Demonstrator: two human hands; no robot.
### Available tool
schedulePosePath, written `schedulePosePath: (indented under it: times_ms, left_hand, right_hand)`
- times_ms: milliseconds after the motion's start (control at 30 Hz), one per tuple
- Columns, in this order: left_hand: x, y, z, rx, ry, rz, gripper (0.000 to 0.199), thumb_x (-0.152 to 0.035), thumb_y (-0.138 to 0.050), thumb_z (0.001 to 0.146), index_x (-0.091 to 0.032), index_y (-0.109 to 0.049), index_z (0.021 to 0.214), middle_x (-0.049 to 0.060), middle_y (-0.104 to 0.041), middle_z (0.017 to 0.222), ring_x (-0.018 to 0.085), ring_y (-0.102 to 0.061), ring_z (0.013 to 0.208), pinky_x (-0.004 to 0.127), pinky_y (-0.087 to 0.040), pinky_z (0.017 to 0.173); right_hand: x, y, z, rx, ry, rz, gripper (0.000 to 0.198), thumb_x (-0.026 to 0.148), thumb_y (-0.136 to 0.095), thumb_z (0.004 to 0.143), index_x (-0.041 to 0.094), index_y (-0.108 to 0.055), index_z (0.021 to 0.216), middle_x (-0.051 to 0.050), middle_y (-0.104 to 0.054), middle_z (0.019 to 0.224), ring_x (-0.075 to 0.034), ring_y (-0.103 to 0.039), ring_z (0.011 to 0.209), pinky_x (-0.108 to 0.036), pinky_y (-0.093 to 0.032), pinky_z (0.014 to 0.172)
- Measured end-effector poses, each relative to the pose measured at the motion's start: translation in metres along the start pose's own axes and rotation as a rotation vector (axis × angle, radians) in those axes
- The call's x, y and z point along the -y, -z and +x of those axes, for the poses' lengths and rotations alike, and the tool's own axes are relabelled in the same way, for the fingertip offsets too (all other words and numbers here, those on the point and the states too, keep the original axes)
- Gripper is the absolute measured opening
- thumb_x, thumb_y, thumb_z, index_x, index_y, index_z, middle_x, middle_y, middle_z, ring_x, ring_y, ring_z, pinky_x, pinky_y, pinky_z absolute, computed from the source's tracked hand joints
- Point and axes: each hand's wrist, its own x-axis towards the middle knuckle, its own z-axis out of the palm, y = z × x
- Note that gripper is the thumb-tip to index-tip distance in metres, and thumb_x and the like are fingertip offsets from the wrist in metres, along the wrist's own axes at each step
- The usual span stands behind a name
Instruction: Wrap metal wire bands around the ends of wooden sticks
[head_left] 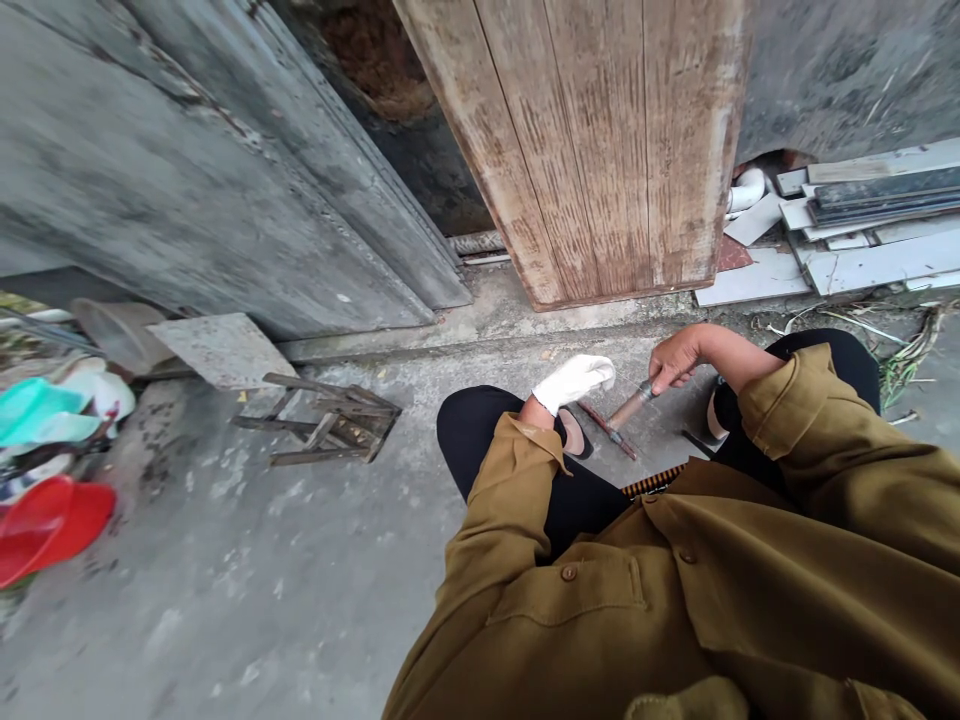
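My right hand [673, 362] is bare and closed around the upper end of a wooden-handled tool [632, 408]. The handle slants down to the left, with a grey metal band near my fingers. At its lower end lies a slim, rusty rod-like head [609, 432], set crosswise close to the concrete. My left hand [577, 382] wears a white glove and hovers just left of the handle, fingers curled together. A faint thin strand seems to run from the glove towards my right hand; what the glove pinches is too small to make out.
A plank board [600, 150] leans against the wall ahead. To the left, a wooden stool [334, 425] lies on the concrete floor [300, 580], beyond it a red plastic scoop [56, 525]. Stacked white boards [877, 235] lie at right. A dark flat piece [699, 443] rests by my right shoe.
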Motion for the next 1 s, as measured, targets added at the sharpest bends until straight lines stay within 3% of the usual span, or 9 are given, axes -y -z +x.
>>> schedulePosePath:
  times_ms: [67,133,267,433,533,600,800,900,1000]
  left_hand:
    - [0.001,-0.001,0.002,-0.025,-0.021,-0.006,0.024,-0.033,-0.064,0.083,-0.015,-0.06,0.069,0.003,-0.058,0.062,0.011,-0.047,0.058,0.025,-0.036,0.054]
    - [0.004,-0.005,0.005,-0.05,-0.05,-0.032,0.027,-0.038,-0.063,0.083,-0.014,-0.06,0.071,0.004,-0.059,0.066,0.011,-0.048,0.058,0.024,-0.037,0.054]
    - [0.01,-0.015,0.009,-0.013,-0.161,-0.147,0.039,-0.049,-0.054,0.089,-0.012,-0.063,0.081,0.004,-0.058,0.07,0.008,-0.043,0.054,0.023,-0.036,0.051]
    - [0.008,-0.02,0.008,0.107,-0.119,-0.132,0.038,-0.048,-0.06,0.087,-0.011,-0.064,0.077,0.004,-0.057,0.066,0.006,-0.037,0.048,0.022,-0.031,0.046]
    - [0.002,-0.018,0.004,0.082,-0.028,-0.084,0.029,-0.038,-0.062,0.087,-0.011,-0.063,0.074,0.004,-0.058,0.062,0.006,-0.035,0.048,0.021,-0.029,0.046]
    - [0.0,-0.014,0.002,0.071,0.003,-0.068,0.026,-0.032,-0.062,0.087,-0.011,-0.062,0.073,0.004,-0.058,0.059,0.006,-0.035,0.049,0.021,-0.027,0.047]
    - [0.0,-0.006,0.001,-0.009,0.028,-0.048,0.02,-0.026,-0.061,0.087,-0.013,-0.061,0.072,0.004,-0.058,0.059,0.009,-0.04,0.054,0.022,-0.032,0.052]
    - [-0.001,-0.011,0.004,-0.053,-0.012,-0.071,0.02,-0.03,-0.059,0.089,-0.015,-0.061,0.076,0.002,-0.056,0.058,0.01,-0.043,0.056,0.023,-0.034,0.053]
    - [-0.005,-0.019,0.002,-0.023,-0.05,-0.092,0.025,-0.037,-0.06,0.088,-0.013,-0.062,0.079,0.0,-0.05,0.055,0.01,-0.041,0.053,0.023,-0.034,0.051]
  right_hand:
    - [0.004,-0.004,-0.004,0.127,0.156,0.086,0.056,0.068,-0.073,0.066,0.015,-0.06,0.075,0.005,-0.054,0.057,-0.007,-0.045,0.047,-0.021,-0.036,0.05]
    - [0.008,-0.003,-0.012,0.059,0.332,0.193,0.056,0.068,-0.073,0.067,0.014,-0.059,0.076,0.004,-0.056,0.061,-0.007,-0.047,0.05,-0.02,-0.037,0.051]
    - [0.009,0.006,-0.03,-0.532,0.579,0.573,0.057,0.071,-0.067,0.074,0.016,-0.056,0.083,0.002,-0.054,0.065,-0.007,-0.046,0.052,-0.021,-0.038,0.051]
    - [0.002,0.018,-0.022,-0.971,0.156,0.51,0.044,0.06,-0.054,0.09,0.015,-0.056,0.087,-0.004,-0.058,0.071,-0.01,-0.048,0.055,-0.023,-0.038,0.051]
    - [-0.002,0.019,-0.01,-0.831,-0.167,0.047,0.035,0.048,-0.06,0.089,0.014,-0.061,0.082,-0.008,-0.064,0.077,-0.013,-0.055,0.062,-0.025,-0.04,0.057]
    - [-0.004,0.017,-0.005,-0.593,-0.221,-0.113,0.036,0.049,-0.064,0.086,0.013,-0.064,0.082,-0.007,-0.064,0.074,-0.014,-0.056,0.062,-0.026,-0.04,0.059]
    - [-0.002,0.002,-0.009,0.063,0.148,0.083,0.059,0.07,-0.073,0.066,0.013,-0.061,0.076,0.003,-0.055,0.059,-0.008,-0.047,0.05,-0.022,-0.038,0.052]
    - [0.003,0.001,-0.022,-0.054,0.448,0.282,0.057,0.067,-0.073,0.069,0.013,-0.058,0.078,0.002,-0.056,0.064,-0.007,-0.048,0.052,-0.02,-0.039,0.051]
    - [0.003,0.008,-0.033,-0.468,0.656,0.558,0.056,0.068,-0.067,0.076,0.014,-0.057,0.084,0.001,-0.055,0.067,-0.007,-0.047,0.053,-0.021,-0.039,0.051]
